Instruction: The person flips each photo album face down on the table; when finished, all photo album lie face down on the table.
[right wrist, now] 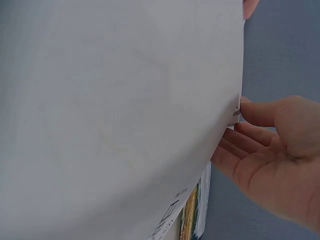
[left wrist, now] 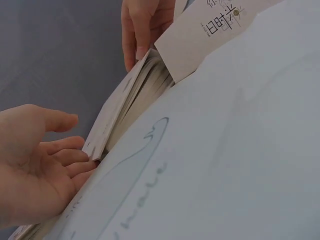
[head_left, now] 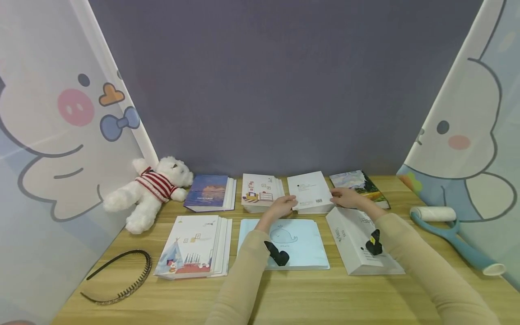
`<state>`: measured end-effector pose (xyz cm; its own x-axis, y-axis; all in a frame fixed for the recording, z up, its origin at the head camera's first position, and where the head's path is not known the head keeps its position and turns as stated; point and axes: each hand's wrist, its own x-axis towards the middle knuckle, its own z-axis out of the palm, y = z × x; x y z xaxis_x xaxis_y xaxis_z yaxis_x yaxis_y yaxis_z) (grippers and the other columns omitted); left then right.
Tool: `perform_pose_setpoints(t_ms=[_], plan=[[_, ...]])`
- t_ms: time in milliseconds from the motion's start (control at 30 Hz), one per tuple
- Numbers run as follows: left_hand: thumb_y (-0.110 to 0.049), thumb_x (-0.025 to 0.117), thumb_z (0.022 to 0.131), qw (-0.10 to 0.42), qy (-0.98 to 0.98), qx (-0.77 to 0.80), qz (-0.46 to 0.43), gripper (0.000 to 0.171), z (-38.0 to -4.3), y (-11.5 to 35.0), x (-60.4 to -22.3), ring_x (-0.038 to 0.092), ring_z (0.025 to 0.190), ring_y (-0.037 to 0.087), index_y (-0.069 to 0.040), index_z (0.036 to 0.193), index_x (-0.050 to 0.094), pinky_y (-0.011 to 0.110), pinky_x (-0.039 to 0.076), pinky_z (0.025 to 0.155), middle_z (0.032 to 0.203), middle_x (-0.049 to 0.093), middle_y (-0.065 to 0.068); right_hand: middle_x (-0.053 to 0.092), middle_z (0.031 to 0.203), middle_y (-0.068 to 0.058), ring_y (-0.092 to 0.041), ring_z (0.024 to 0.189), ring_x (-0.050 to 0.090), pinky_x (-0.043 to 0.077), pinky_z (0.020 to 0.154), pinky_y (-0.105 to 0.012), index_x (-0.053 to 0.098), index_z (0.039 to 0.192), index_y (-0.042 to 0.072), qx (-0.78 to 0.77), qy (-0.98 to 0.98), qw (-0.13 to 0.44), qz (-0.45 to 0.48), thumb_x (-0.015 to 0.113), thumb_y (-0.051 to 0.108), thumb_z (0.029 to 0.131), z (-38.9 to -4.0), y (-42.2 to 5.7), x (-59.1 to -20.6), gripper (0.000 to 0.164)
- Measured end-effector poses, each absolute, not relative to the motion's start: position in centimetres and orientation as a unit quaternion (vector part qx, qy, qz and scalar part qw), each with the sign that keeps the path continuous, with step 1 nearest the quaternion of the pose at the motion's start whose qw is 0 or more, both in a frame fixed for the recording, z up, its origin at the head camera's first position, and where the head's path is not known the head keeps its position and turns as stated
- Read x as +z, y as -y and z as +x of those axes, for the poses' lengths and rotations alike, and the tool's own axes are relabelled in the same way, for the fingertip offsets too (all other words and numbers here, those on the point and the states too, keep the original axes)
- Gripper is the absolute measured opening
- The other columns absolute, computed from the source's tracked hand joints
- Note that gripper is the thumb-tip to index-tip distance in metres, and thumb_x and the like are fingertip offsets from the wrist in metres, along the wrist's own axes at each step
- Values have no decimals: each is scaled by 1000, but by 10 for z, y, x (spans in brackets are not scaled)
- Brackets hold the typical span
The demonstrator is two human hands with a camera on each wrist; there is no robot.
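Observation:
At the back of the table lies a thick white book point(head_left: 310, 189) with small print and a barcode on its upper face. My left hand point(head_left: 283, 206) is at its left side; in the left wrist view the fingers point(left wrist: 70, 159) reach the book's corner while the thumb stands away from it. On the opposite side, my right hand point(head_left: 347, 198) pinches the book's edge. The right wrist view shows the thumb point(right wrist: 260, 113) over that edge and the fingers below. A pale blue whale-print book point(head_left: 300, 253) lies under my left forearm, and a tilted white book point(head_left: 353, 243) is beneath my right wrist.
Books stand along the back: a blue-purple one point(head_left: 207, 192), an illustrated white one point(head_left: 260, 192) and a landscape-covered one point(head_left: 359, 183). A tent-print book point(head_left: 188, 248), teddy bear point(head_left: 148, 192) and headband point(head_left: 142, 275) are left. A blue-handled lint roller point(head_left: 455, 237) lies right.

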<state>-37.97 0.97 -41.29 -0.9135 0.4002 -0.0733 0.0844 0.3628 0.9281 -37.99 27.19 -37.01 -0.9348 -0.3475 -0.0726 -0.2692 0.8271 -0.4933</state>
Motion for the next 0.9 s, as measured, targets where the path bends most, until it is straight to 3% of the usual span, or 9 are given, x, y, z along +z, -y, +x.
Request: perform_pose_setpoints(t_ms=[333, 633, 900], plan=[[-32, 41, 101, 139, -816, 536, 166, 48, -380, -8, -413, 37, 135, 30, -12, 143, 39, 45, 35, 109, 146, 40, 11, 41, 136, -35, -49, 125, 40, 39, 100, -56, 34, 138, -13, -230, -958, 70, -156, 48, 18, 97, -378, -269, -370, 53], [-24, 48, 99, 70, -837, 494, 222, 42, -380, 9, -403, 47, 127, 28, -6, 136, 49, 41, 41, 105, 138, 51, 12, 43, 133, -36, -49, 121, 43, 42, 98, -56, 39, 135, -13, -248, -956, 15, -155, 53, 17, 95, -370, -266, -359, 52], [-19, 52, 97, 16, -846, 493, 203, 41, -373, 41, -392, 51, 123, 30, -5, 136, 49, 42, 44, 101, 131, 56, 14, 44, 136, -31, -47, 122, 44, 43, 97, -54, 43, 134, -9, -258, -945, -6, -199, 54, 19, 95, -364, -243, -353, 49]])
